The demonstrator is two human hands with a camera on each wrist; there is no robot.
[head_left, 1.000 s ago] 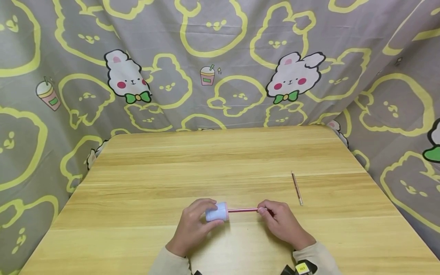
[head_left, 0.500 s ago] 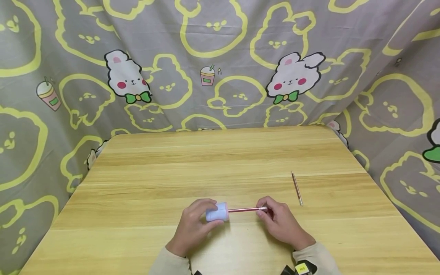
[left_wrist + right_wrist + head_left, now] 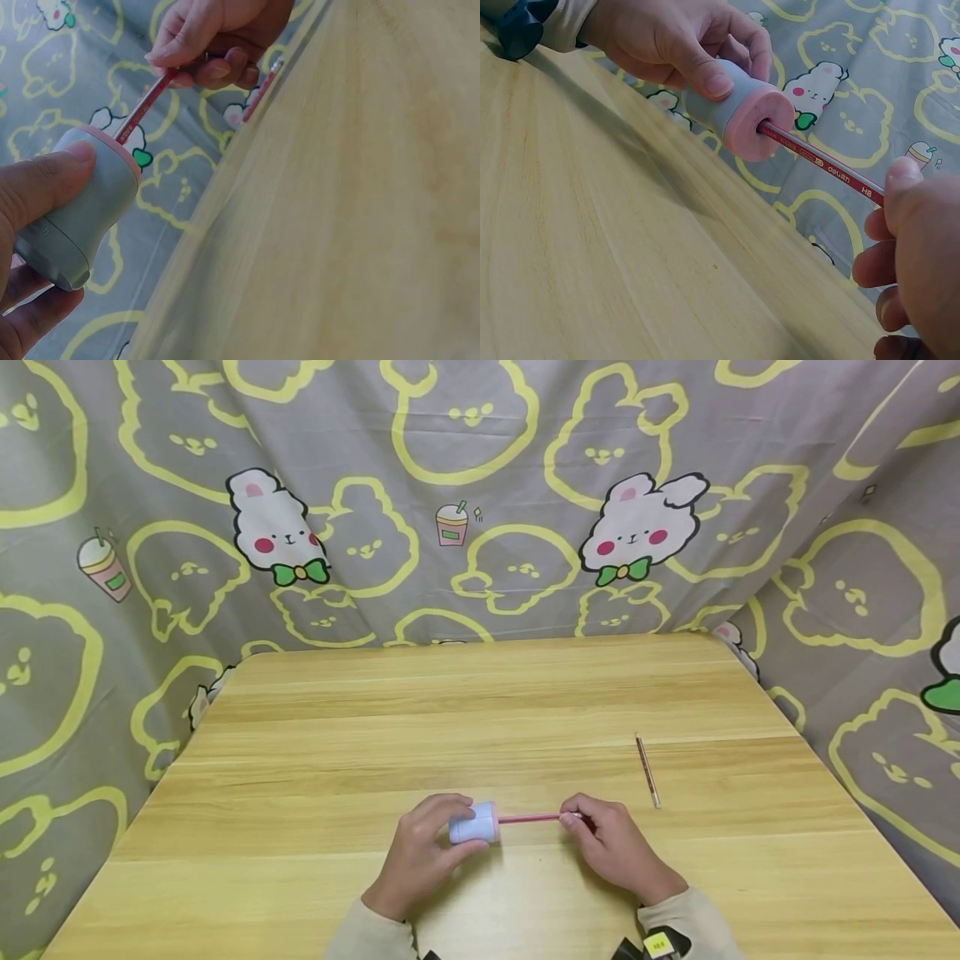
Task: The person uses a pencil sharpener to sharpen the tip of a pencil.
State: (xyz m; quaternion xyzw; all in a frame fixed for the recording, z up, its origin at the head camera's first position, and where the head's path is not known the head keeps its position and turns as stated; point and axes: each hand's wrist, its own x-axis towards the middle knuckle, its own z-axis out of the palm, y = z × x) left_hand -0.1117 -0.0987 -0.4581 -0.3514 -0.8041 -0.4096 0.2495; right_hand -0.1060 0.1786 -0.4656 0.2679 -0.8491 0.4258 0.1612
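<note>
My left hand grips a light blue pencil sharpener with a pink end face, thumb on one side and fingers on the other. From the hole in that pink face sticks a red pencil marked HB, its tip hidden inside. My right hand pinches the pencil near its other end between thumb and forefinger. In the left wrist view the sharpener is held tilted, and the right hand is beyond it.
A second pencil lies on the wooden table, to the right and beyond my right hand. A grey curtain with cartoon figures hangs behind and beside the table.
Half a second ago my right fingers were looser and the pencil's end showed; now they close over it again, and the pencil has turned. The left hand and sharpener stay put.
</note>
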